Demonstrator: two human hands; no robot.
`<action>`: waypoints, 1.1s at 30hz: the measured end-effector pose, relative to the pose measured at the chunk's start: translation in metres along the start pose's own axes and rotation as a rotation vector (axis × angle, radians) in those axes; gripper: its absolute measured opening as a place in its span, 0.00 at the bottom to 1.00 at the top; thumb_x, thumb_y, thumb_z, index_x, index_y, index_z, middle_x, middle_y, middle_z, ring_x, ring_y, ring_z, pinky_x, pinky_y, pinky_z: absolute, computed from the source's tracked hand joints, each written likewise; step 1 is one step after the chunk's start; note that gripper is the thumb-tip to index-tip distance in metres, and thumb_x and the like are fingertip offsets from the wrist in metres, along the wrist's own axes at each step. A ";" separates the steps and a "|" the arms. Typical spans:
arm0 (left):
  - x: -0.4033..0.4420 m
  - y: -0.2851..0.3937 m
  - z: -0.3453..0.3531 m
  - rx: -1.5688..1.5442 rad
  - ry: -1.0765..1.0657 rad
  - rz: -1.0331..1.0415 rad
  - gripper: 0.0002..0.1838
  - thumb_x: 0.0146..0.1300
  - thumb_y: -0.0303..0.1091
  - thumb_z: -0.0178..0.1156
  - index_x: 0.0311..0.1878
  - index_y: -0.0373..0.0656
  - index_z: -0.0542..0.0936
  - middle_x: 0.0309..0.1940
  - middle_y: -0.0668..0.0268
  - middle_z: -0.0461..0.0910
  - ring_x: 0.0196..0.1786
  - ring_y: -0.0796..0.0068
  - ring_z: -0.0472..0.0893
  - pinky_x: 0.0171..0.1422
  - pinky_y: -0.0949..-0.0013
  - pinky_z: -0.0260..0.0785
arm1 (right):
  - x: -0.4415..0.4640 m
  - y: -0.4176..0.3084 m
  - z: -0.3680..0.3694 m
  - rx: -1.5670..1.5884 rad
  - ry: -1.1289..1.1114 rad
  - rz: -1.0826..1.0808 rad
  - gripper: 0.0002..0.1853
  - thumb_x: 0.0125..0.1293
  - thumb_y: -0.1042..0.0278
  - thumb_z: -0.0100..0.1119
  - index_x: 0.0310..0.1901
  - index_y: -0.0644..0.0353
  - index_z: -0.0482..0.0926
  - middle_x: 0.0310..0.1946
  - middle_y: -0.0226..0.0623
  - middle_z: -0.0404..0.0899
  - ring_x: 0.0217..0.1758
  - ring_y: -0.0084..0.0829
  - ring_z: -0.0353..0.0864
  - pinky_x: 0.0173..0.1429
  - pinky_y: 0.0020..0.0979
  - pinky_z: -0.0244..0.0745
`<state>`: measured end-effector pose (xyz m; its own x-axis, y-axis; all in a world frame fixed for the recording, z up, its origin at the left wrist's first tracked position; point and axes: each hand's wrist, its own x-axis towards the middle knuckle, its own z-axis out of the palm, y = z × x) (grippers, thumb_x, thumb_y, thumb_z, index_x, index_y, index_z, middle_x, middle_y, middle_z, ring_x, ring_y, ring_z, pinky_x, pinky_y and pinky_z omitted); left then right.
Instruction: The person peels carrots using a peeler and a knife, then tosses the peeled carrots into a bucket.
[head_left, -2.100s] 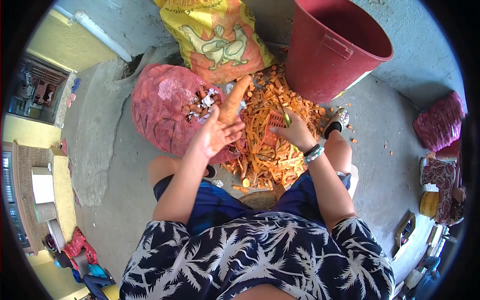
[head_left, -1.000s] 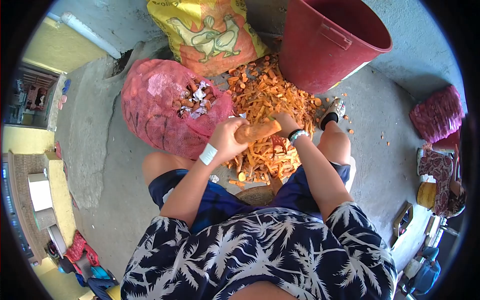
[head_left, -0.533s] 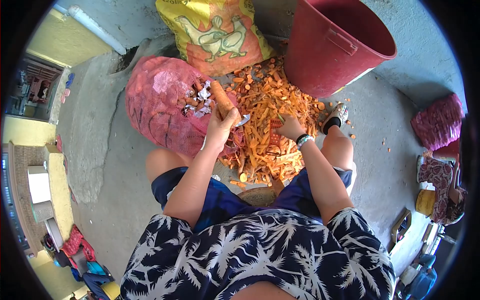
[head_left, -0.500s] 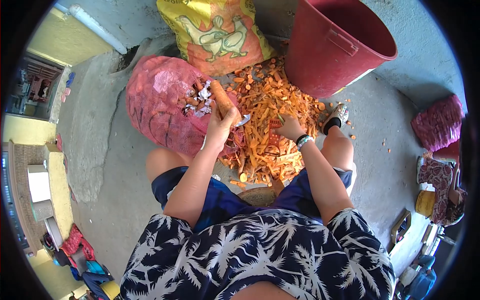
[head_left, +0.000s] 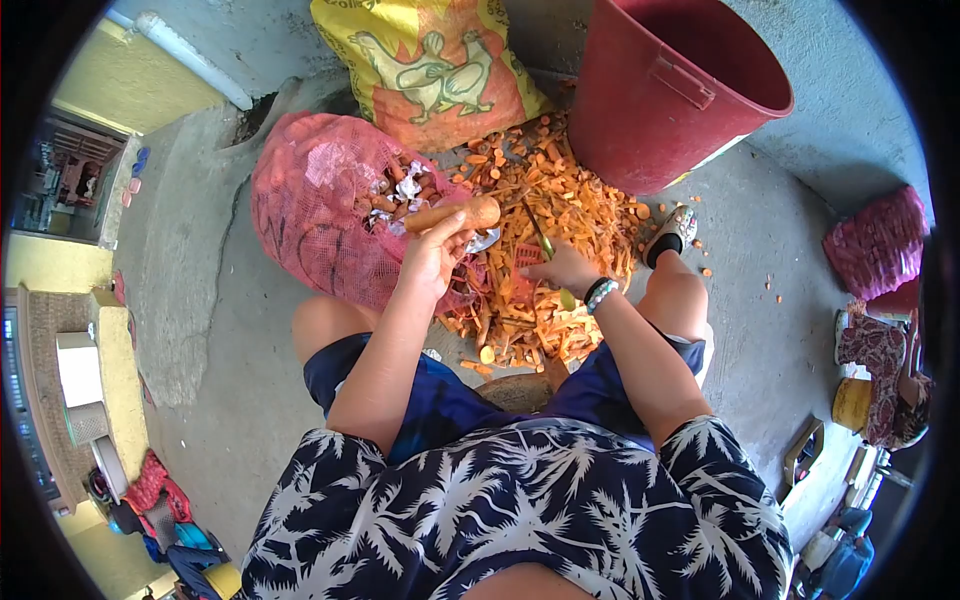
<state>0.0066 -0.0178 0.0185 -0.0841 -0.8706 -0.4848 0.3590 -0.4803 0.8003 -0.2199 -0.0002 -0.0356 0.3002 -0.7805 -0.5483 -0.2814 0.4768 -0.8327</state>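
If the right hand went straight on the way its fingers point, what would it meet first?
Probably the red slotted piece lying among the orange peelings, right at the right hand's fingertips in this view; depth is unclear, so it might pass above it.

"What marks your frame's upper left, operator?"
"A pale pipe [head_left: 194, 59], slanting; red cloth [head_left: 170, 492] at your lower left."
"And your right edge?"
"A purple bundle [head_left: 880, 245], above a yellow container [head_left: 851, 405]."
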 end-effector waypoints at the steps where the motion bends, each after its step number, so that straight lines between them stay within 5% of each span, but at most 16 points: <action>1: -0.001 0.001 0.000 -0.120 -0.038 -0.031 0.21 0.59 0.35 0.59 0.53 0.42 0.67 0.47 0.61 0.73 0.47 0.67 0.76 0.48 0.68 0.70 | -0.002 -0.003 0.004 0.000 0.000 -0.001 0.29 0.47 0.63 0.70 0.51 0.64 0.72 0.34 0.33 0.78 0.28 0.22 0.74 0.29 0.24 0.70; 5: -0.003 -0.001 0.004 -0.392 -0.159 -0.052 0.22 0.58 0.32 0.59 0.53 0.36 0.66 0.47 0.58 0.74 0.48 0.66 0.77 0.53 0.64 0.73 | -0.008 -0.010 0.017 0.167 -0.034 -0.014 0.25 0.48 0.67 0.70 0.48 0.63 0.73 0.31 0.29 0.76 0.24 0.17 0.69 0.24 0.20 0.63; 11: -0.013 0.002 0.015 -0.250 -0.136 0.015 0.19 0.58 0.31 0.58 0.51 0.34 0.68 0.41 0.56 0.77 0.45 0.66 0.79 0.49 0.67 0.73 | -0.013 -0.020 0.015 0.140 -0.079 -0.002 0.30 0.51 0.69 0.68 0.55 0.65 0.66 0.34 0.30 0.76 0.28 0.18 0.73 0.22 0.20 0.63; 15: -0.014 0.002 0.012 -0.058 -0.185 -0.020 0.22 0.54 0.27 0.59 0.52 0.33 0.66 0.40 0.57 0.77 0.44 0.67 0.80 0.47 0.68 0.72 | -0.017 -0.026 0.014 0.132 0.003 -0.121 0.26 0.48 0.67 0.69 0.50 0.64 0.73 0.33 0.35 0.79 0.33 0.23 0.77 0.36 0.25 0.73; 17: -0.016 -0.002 0.011 0.330 -0.339 -0.103 0.26 0.50 0.24 0.58 0.54 0.32 0.64 0.39 0.57 0.78 0.43 0.68 0.81 0.45 0.70 0.71 | -0.014 -0.018 0.010 0.072 0.035 -0.161 0.26 0.48 0.67 0.68 0.50 0.63 0.73 0.33 0.37 0.80 0.36 0.26 0.79 0.39 0.27 0.74; 19: -0.013 -0.014 0.009 0.331 -0.456 -0.118 0.29 0.48 0.23 0.56 0.56 0.33 0.63 0.38 0.59 0.77 0.39 0.71 0.80 0.40 0.73 0.70 | -0.028 -0.035 0.005 -0.323 0.104 -0.392 0.26 0.47 0.68 0.67 0.51 0.61 0.73 0.35 0.42 0.80 0.38 0.34 0.80 0.45 0.31 0.74; 21: -0.012 -0.025 0.009 0.439 -0.431 -0.091 0.31 0.48 0.23 0.56 0.59 0.35 0.62 0.36 0.62 0.77 0.34 0.75 0.77 0.38 0.73 0.69 | -0.020 -0.021 -0.003 -0.431 0.148 -0.396 0.26 0.45 0.69 0.66 0.50 0.59 0.74 0.36 0.46 0.80 0.41 0.41 0.80 0.48 0.35 0.73; 28: -0.004 -0.027 0.010 0.535 -0.223 0.190 0.30 0.51 0.53 0.65 0.46 0.35 0.76 0.36 0.63 0.78 0.37 0.74 0.77 0.42 0.72 0.69 | -0.039 -0.037 -0.019 -0.459 0.132 -0.423 0.25 0.45 0.67 0.67 0.49 0.60 0.75 0.37 0.48 0.79 0.42 0.43 0.79 0.47 0.35 0.72; 33: -0.008 -0.023 0.012 0.573 -0.200 0.248 0.31 0.50 0.53 0.66 0.46 0.34 0.75 0.36 0.60 0.79 0.40 0.71 0.79 0.45 0.70 0.69 | -0.051 -0.045 -0.002 -0.498 0.140 -0.457 0.23 0.46 0.70 0.66 0.47 0.60 0.76 0.35 0.47 0.79 0.38 0.37 0.80 0.44 0.32 0.73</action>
<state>-0.0125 -0.0015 0.0084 -0.2538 -0.9394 -0.2307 -0.1578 -0.1951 0.9680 -0.2239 0.0173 0.0293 0.3774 -0.9197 -0.1078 -0.5495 -0.1287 -0.8255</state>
